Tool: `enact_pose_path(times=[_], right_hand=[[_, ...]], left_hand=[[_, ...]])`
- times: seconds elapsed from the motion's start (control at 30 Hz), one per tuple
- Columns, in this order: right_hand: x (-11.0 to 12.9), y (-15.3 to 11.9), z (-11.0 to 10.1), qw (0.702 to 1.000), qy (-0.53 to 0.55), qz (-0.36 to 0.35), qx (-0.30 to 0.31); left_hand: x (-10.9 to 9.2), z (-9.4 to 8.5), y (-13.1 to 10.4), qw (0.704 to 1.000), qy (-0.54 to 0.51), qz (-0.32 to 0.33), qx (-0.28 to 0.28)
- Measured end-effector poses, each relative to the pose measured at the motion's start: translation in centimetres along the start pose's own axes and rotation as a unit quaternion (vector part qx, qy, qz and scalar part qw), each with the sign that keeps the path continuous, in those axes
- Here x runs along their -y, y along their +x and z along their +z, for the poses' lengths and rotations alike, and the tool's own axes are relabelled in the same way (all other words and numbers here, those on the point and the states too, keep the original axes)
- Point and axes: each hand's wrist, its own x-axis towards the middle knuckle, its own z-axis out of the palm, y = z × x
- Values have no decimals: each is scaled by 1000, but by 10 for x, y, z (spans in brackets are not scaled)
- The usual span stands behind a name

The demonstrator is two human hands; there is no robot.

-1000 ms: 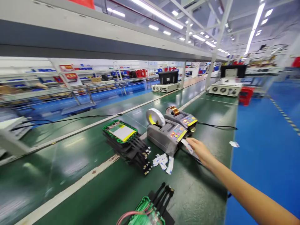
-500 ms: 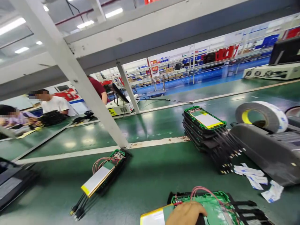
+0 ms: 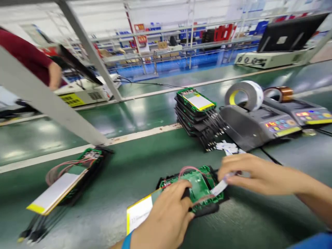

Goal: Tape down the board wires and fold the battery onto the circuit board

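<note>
I see a glossy green counter (image 3: 129,159) running across my view, with pale strips (image 3: 145,136) along it. Closest to me lies an open case (image 3: 201,186); at left a second case (image 3: 89,173) lies slanted, its black leads (image 3: 38,226) trailing on the green. Farther back I have a stack of cases (image 3: 195,112) — leads bunched toward the lower right — and white scraps (image 3: 228,147) just beside it. To the right stand two tape dispensers (image 3: 255,126), side by side. Along the far side I make out a pale box (image 3: 282,58) and a thin cable (image 3: 155,84).

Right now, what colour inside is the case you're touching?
The case is green inside: see head view.
</note>
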Motion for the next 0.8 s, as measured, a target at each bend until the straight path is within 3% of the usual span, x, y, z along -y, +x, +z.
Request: enact_pose_path(times=[0.1, 0.2, 0.33, 0.5, 0.63, 0.8], right_hand=[[13, 42, -6, 987, 9, -75, 145], [15, 67, -1, 972, -70, -88, 209], [19, 77, 11, 954, -201, -85, 207], [23, 86, 19, 932, -281, -81, 212], [27, 90, 23, 917, -322, -71, 224], [27, 90, 27, 920, -324, -53, 215]], left_hand=[[5, 1, 2, 998, 38, 47, -21], [8, 5, 3, 994, 73, 75, -44], [10, 11, 1, 987, 124, 80, -60], [9, 11, 3, 982, 146, 93, -73], [6, 5, 8, 981, 144, 97, -83], [4, 1, 10, 982, 134, 102, -82]])
